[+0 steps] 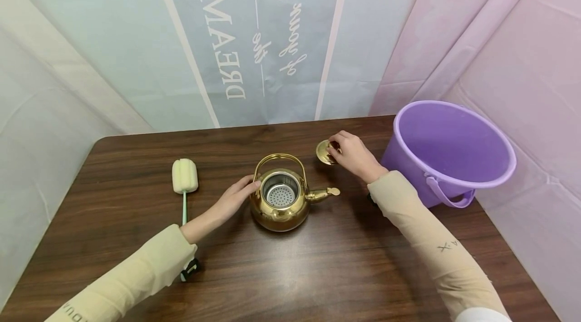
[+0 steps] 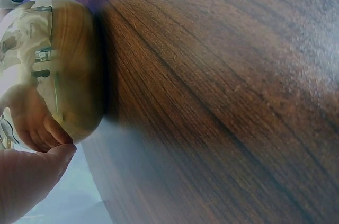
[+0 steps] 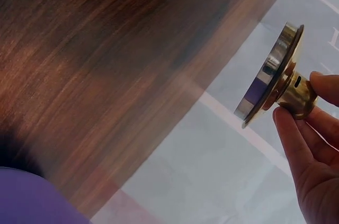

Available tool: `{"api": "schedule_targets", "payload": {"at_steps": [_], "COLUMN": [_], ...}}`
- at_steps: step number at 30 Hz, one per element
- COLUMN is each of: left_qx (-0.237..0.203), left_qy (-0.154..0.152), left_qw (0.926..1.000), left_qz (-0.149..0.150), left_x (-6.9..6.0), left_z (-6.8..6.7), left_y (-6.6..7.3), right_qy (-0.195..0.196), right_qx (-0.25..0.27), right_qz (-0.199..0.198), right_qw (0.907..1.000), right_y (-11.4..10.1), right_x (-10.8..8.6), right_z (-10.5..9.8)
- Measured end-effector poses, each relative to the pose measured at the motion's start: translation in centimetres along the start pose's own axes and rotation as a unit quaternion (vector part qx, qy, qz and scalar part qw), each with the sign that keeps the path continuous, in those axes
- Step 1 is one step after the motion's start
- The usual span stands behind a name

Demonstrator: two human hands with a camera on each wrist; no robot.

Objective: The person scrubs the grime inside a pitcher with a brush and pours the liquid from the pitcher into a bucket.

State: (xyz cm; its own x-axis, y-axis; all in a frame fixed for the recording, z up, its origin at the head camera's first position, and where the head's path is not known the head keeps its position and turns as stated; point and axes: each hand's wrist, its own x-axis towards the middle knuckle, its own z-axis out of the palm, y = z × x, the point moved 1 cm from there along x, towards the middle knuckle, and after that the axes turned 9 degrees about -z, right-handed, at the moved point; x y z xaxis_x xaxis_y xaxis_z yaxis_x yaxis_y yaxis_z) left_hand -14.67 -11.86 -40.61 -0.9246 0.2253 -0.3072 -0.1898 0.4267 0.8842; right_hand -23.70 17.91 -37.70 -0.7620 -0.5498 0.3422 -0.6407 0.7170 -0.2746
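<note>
A gold kettle (image 1: pixel 279 218) stands on the table without its lid, showing a perforated metal strainer inside its mouth. My left hand (image 1: pixel 229 202) rests on the kettle's left side, its fingers fairly straight; in the left wrist view the fingertips touch the shiny kettle body (image 2: pixel 74 70). To the right and further back, my right hand (image 1: pixel 354 155) pinches the knob of the gold lid (image 1: pixel 323 152). The right wrist view shows the lid (image 3: pixel 271 75) tilted and held above the table, thumb and fingers around its knob.
A purple bucket (image 1: pixel 408 161) with a handle stands at the right, close to the right forearm. Left of the kettle lies a sponge brush (image 1: pixel 184 176) with a pale green handle, partly under the left arm. A printed cloth backdrop (image 1: pixel 290 95) rises behind the wooden table (image 1: pixel 281 281).
</note>
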Motion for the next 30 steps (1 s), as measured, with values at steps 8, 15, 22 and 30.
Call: {"api": "schedule_targets", "payload": {"at_steps": [8,15,22,30], "left_qx": [-0.002,-0.002,0.002,-0.001], "left_qy": [-0.001,0.000,0.002,-0.004], "left_qw": [1.0000,1.0000,1.0000,1.0000], "left_qz": [0.001,0.000,0.003,0.004], "left_x": [0.0,0.0,0.0,0.1], "left_z": [0.0,0.0,0.0,0.0], "left_y": [-0.1,-0.1,-0.1,-0.3], "right_qy": [-0.012,-0.017,-0.017,-0.027], "right_qx": [0.005,0.004,0.000,0.005], "right_qz": [0.018,0.028,0.034,0.052], "right_qw": [0.9998,0.9995,0.9993,0.9983], "right_y": [0.5,1.1,1.6,1.9], "right_x": [-0.1,-0.2,-0.3,-0.3], "right_z": [0.3,0.7,1.1,1.3]}}
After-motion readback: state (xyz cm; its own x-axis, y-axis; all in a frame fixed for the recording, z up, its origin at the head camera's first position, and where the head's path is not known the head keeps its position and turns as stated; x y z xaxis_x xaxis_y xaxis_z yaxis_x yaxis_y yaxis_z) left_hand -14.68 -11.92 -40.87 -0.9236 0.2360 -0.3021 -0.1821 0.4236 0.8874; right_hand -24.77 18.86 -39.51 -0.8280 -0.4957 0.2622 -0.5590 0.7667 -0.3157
